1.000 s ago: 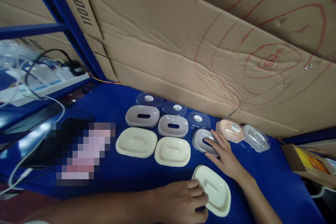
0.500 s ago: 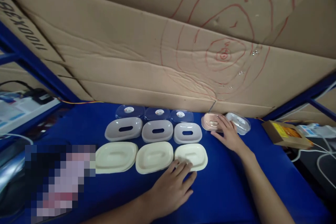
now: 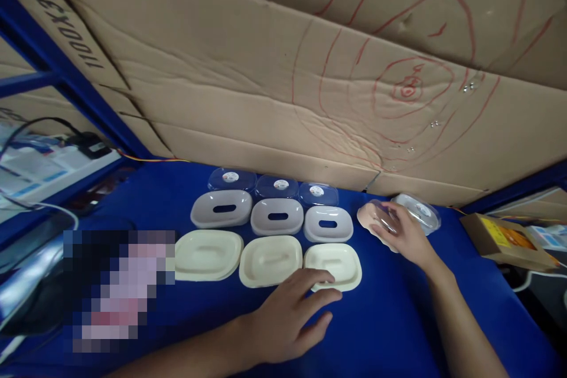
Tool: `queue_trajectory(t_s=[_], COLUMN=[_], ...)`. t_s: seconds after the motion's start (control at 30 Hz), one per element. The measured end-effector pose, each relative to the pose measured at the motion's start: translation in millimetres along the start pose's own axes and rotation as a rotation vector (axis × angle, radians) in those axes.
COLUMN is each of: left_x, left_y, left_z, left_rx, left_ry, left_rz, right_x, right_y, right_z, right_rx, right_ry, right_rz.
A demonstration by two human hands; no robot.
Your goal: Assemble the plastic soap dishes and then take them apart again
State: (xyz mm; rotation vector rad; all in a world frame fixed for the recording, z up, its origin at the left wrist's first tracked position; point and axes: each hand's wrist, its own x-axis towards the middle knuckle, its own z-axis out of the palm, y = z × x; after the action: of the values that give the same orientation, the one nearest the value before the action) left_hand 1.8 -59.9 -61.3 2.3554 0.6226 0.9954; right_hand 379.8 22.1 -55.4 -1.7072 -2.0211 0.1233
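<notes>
Now the right hand (image 3: 405,236) has its grip closed around a pink soap dish (image 3: 371,220), which is tilted up on edge near the back of the blue tabletop (image 3: 390,331); a clear cover seems to sit over the dish under the fingers. Just beside it, to the right, lies a clear lid (image 3: 419,211), touching or nearly touching the hand. The left hand (image 3: 287,319) rests flat on the tabletop with fingers spread and its grip wide, holding nothing; its fingertips (image 3: 330,276) lie on the front edge of the rightmost cream tray (image 3: 334,263).

To the left of that tray sit two more cream trays (image 3: 270,260) (image 3: 208,255) in a row. Behind them stands a row of three grey slotted inserts (image 3: 328,224) (image 3: 277,216) (image 3: 221,209), and behind those, three clear lids with round stickers (image 3: 318,193) (image 3: 277,185) (image 3: 231,178), close to the cardboard wall (image 3: 266,88), which bears red scribbled rings. A small cardboard box (image 3: 505,239) lies off to the right.
</notes>
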Motion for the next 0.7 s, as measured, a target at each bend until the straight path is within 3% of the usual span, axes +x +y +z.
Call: queue_trajectory(t_s=[0.27,0.4,0.53,0.7], left_x=[3,2,2,3], left_y=[6,6,7,5], left_z=[-5.3,-3.4,-5.0,-6.3], left_rx=[0.055,0.006,-0.134,-0.516], left_ry=[-0.088,-0.062,-0.024,-0.054], left_rz=[0.139,0.148,0.048,-0.244], right_x=[-8,-11,-9,-8], right_y=[-6,-6,0,0], right_z=[6,2,-6,-28], right_rx=[0.098,0.127,0.167,0.233], right_ry=[-0.169,-0.217,-0.207,-0.150], right_rz=[0.017,0.067,0.125,0.132])
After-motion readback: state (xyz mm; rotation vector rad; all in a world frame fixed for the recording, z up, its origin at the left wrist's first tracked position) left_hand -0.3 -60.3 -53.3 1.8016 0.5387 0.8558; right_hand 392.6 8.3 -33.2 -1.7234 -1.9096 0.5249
